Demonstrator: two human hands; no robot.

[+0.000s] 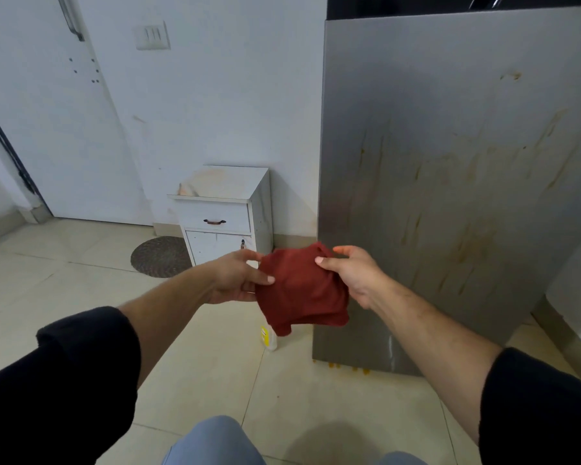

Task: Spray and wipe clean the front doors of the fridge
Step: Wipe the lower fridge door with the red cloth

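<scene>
At the frame's centre the left hand (235, 280) and right hand (353, 276) each pinch an edge of a red cloth (299, 290), thumbs on top. They hold it just left of the fridge door (450, 162), which fills the right side and shows brownish streaks. The cloth seems about to be folded; a flat, thick pad would press evenly on those streaks. Counted: one cloth, one door in view, and one spray bottle (269, 338) on the floor below the cloth, partly hidden.

Floor (64, 263) bears bottle (269, 337) (mat (160, 256) too).
</scene>
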